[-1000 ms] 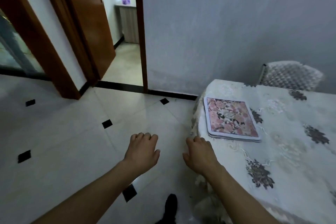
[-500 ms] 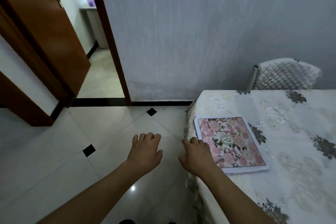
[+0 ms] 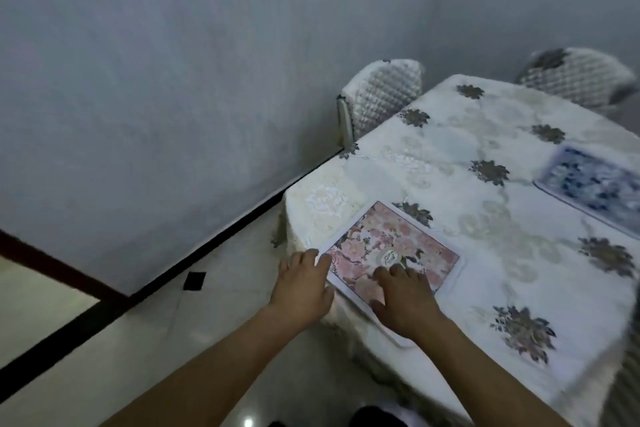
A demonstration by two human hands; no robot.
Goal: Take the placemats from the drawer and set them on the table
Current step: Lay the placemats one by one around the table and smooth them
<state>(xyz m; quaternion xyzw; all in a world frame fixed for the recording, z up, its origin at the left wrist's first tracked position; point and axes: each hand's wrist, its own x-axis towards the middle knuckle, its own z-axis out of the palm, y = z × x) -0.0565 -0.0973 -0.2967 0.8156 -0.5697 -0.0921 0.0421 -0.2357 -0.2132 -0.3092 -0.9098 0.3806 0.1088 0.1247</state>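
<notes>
A pink floral placemat (image 3: 412, 246) with a white border lies at the near left corner of the table (image 3: 485, 218), which wears a white embroidered cloth. My right hand (image 3: 403, 302) rests flat on the mat's near part, fingers spread. My left hand (image 3: 303, 284) sits at the mat's left corner, fingertips touching its edge, over the table's rim. A blue and white placemat (image 3: 595, 187) lies flat at the table's right side, partly cut off by the frame edge.
Two chairs with quilted white covers stand at the table's far side, one (image 3: 381, 94) by the wall and one (image 3: 578, 76) at the back right. A grey wall with a dark skirting (image 3: 207, 236) runs along the left. Pale floor tiles lie below.
The view has swung right, losing the doorway and showing more table and the blue mat. Both hands moved forward onto the pink placemat; the right one now lies on top of it.
</notes>
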